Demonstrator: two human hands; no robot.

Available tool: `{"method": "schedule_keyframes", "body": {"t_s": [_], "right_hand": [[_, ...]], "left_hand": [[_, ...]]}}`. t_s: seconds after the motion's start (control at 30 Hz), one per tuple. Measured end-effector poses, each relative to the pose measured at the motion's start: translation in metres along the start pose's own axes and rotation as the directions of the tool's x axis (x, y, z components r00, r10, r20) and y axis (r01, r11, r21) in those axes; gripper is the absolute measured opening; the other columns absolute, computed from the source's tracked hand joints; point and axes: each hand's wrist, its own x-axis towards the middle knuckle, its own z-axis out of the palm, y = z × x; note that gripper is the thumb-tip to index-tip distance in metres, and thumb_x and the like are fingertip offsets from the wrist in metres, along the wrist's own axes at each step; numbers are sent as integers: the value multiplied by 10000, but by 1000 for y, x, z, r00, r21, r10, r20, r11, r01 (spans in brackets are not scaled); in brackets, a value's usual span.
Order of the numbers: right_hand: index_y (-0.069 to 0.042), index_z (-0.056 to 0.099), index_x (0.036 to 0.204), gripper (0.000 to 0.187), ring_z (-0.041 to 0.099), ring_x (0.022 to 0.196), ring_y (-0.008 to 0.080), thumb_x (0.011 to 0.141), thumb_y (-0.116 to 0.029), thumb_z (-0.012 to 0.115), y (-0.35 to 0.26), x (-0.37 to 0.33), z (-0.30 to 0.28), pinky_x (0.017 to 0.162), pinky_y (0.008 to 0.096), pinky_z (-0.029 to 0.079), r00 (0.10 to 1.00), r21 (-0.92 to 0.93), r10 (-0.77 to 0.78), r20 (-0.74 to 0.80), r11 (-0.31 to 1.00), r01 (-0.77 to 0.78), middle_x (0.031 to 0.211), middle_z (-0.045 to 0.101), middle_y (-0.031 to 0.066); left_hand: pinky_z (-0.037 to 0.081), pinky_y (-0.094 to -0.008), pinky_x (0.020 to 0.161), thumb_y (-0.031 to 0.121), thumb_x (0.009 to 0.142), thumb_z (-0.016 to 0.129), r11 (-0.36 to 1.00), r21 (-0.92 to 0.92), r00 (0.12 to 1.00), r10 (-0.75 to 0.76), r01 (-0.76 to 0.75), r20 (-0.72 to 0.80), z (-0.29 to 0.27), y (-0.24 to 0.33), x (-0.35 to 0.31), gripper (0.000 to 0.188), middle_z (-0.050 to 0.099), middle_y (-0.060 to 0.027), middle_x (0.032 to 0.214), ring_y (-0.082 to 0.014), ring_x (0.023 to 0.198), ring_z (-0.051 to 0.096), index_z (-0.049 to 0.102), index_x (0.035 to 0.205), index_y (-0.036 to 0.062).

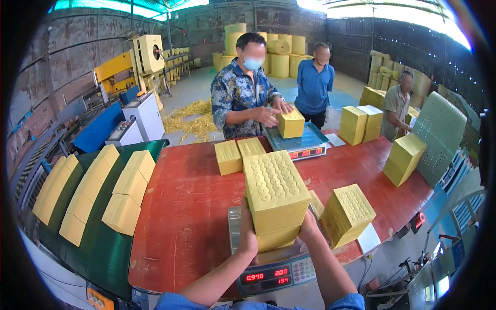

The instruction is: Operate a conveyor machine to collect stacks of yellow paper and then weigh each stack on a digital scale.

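Between my two hands is a tall stack of yellow paper (274,206), its top sheet stamped with rows of round coin-like marks. My left hand (248,230) presses against its left side, and my right hand (310,227) grips the lower right side. Under the stack is a digital scale (276,274) with lit red figures; whether the stack rests on its pan is hidden. Just right of my right hand stands another stamped paper stack (349,214). Two shorter stacks, one of them a yellow block (227,157), sit beyond mine.
The red table (175,217) bears more stacks. Across it, a person in a mask (245,98) handles a paper block (291,124) on a second scale (310,147). Left, a green conveyor belt (98,248) carries rows of blocks. A perforated green chair (439,139) stands right. Two other people are beyond the table.
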Motion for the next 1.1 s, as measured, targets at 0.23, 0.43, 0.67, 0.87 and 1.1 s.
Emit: {"method": "schedule_keyframes", "body": {"t_s": [0.23, 0.43, 0.67, 0.87, 1.1], "right_hand": [[-48, 266, 1543, 651, 368, 1411, 254, 1054, -473, 318, -24, 24, 5, 1150, 360, 299, 998, 29, 36, 49, 999, -37, 1571, 340, 126], [-43, 304, 1535, 575, 372, 1393, 196, 1084, -400, 316, -22, 27, 26, 1139, 322, 300, 974, -47, -139, 181, 988, 150, 1533, 389, 99], [-18, 294, 1533, 588, 356, 1400, 191, 1081, -390, 347, -15, 30, 24, 1140, 312, 292, 952, -35, -199, 232, 977, 212, 1530, 389, 115], [-37, 249, 1552, 618, 322, 1427, 194, 1079, -430, 314, -23, 22, 15, 1161, 331, 274, 962, -51, -150, 228, 985, 166, 1561, 345, 97], [-80, 262, 1558, 601, 309, 1432, 183, 1077, -436, 315, -29, 29, 23, 1165, 340, 267, 949, -53, -171, 265, 980, 191, 1567, 335, 84]], "left_hand": [[491, -337, 969, 458, 1035, 444, 995, -28, 995, -91, 92, 32, -8, 12, 52, 528, 608, -77, 1251, -174, 1123, 595, 501, 1367, 51], [524, -363, 951, 372, 1043, 447, 995, 57, 992, 71, -78, 107, 15, 9, 43, 497, 572, -94, 1323, -209, 1175, 588, 441, 1418, 47], [528, -363, 942, 368, 1041, 452, 995, 60, 997, 74, -75, 27, 23, 9, 31, 500, 565, -92, 1332, -212, 1173, 588, 433, 1427, 50], [532, -363, 934, 365, 1040, 456, 996, 74, 998, 47, -44, -39, 17, 12, 23, 504, 560, -91, 1340, -215, 1171, 588, 426, 1434, 53], [545, -345, 890, 328, 1036, 474, 996, -91, 1000, -3, 2, -3, -24, -15, 38, 478, 565, -82, 1325, -198, 1133, 600, 433, 1425, 52]]}}
